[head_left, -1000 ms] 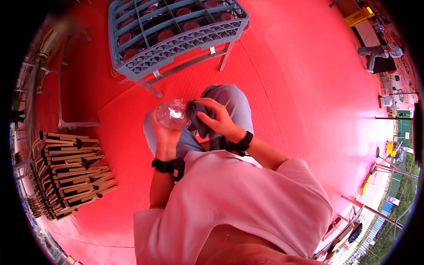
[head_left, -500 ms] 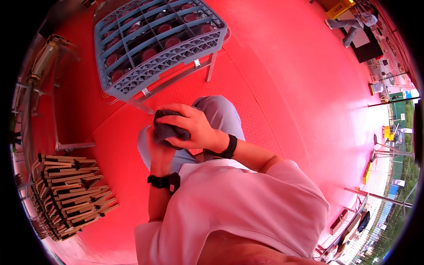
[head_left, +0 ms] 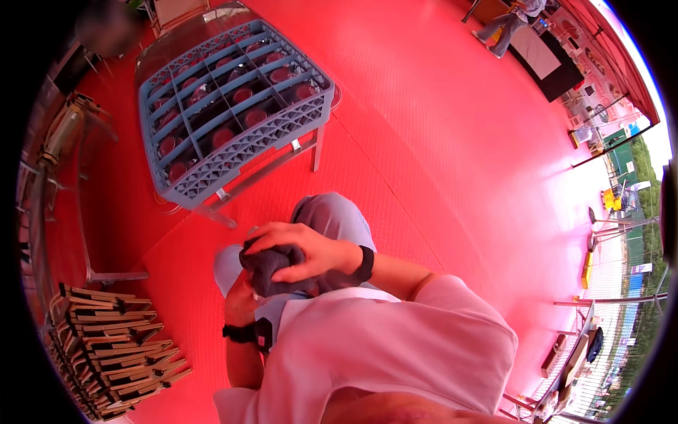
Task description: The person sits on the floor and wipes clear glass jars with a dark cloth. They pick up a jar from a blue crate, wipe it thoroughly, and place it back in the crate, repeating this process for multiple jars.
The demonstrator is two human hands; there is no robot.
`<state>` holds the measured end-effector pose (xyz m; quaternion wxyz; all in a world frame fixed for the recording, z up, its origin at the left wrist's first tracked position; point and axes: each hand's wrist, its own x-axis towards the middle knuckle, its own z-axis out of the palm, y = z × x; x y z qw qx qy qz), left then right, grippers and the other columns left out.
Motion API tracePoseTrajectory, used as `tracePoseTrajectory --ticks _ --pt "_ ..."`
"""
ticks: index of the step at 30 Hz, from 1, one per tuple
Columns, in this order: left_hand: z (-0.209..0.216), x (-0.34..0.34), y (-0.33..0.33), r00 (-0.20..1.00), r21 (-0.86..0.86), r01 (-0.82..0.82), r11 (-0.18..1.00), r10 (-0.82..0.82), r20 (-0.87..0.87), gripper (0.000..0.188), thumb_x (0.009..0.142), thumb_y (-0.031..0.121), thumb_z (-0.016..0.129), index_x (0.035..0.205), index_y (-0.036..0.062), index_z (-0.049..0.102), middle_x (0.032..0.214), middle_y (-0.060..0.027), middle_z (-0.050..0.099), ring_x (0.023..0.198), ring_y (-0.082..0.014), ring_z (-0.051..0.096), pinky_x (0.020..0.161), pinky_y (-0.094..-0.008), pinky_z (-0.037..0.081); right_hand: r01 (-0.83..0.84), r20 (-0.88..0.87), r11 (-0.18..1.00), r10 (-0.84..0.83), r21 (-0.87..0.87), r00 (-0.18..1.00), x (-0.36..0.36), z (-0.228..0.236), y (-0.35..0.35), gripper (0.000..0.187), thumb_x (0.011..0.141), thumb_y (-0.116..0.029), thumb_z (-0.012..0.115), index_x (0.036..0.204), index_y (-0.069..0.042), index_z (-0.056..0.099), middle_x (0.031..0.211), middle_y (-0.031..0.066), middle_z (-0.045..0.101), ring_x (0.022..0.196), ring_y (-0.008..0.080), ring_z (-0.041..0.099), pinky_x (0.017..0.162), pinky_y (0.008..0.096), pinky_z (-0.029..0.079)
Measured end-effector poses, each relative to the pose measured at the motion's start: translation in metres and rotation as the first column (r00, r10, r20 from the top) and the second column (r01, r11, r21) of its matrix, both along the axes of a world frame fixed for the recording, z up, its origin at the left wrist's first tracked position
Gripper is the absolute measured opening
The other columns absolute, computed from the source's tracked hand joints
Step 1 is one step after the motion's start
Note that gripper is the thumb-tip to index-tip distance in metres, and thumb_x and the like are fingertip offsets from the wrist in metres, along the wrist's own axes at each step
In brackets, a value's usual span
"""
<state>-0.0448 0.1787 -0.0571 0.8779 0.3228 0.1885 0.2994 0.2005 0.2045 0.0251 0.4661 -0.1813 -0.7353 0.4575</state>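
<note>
My right hand (head_left: 302, 249) arches over, fingers (head_left: 272, 236) spread and curled, right forearm (head_left: 397, 274) stretched leftward. My left hand (head_left: 241, 302) sits nearer and further left, partly hidden, left forearm (head_left: 244, 364) pointing away from me.

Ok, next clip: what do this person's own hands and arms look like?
The left hand and right hand are ungloved. Each wrist wears a black band; the left one carries a dark box. The short-sleeved shirt looks pale pink.
</note>
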Motion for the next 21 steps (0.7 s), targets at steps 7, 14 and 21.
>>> tracePoseTrajectory --ticks 7,14,21 --pt "0.006 0.004 -0.023 0.921 0.058 -0.358 0.932 0.363 -0.143 0.07 0.1 0.052 0.044 0.147 0.0008 0.038 0.145 -0.0132 0.047 0.135 -0.0274 0.046 0.113 -0.0409 0.038 0.042 0.189 0.981 -0.078 0.19 0.979 -0.007 -0.006 -0.012 0.066 0.078 -0.03 0.082 0.133 -0.007 0.055 0.135 0.0175 0.053 0.117 0.0386 0.058 0.094 0.0434 0.051" --pt "0.023 0.009 0.002 0.869 -0.271 -0.459 0.846 0.491 0.059 0.066 0.096 0.058 0.049 0.134 0.0056 0.054 0.13 -0.0124 0.062 0.116 -0.0299 0.062 0.097 -0.0493 0.051 0.191 0.247 0.982 -0.186 0.004 0.951 0.003 -0.053 -0.016 0.066 0.085 -0.022 0.075 0.144 -0.009 0.048 0.142 0.0188 0.047 0.126 0.0378 0.053 0.103 0.0417 0.045" --pt "0.023 0.022 0.006 0.838 -0.156 -0.545 0.824 0.539 -0.083 0.064 0.098 0.055 0.048 0.138 0.0051 0.052 0.13 -0.0126 0.062 0.118 -0.0304 0.062 0.097 -0.0487 0.052 0.297 0.163 0.95 -0.279 -0.099 0.947 0.021 -0.036 -0.005 0.049 0.083 -0.009 0.069 0.131 -0.006 0.061 0.131 0.0176 0.058 0.118 0.0356 0.059 0.098 0.0406 0.049"
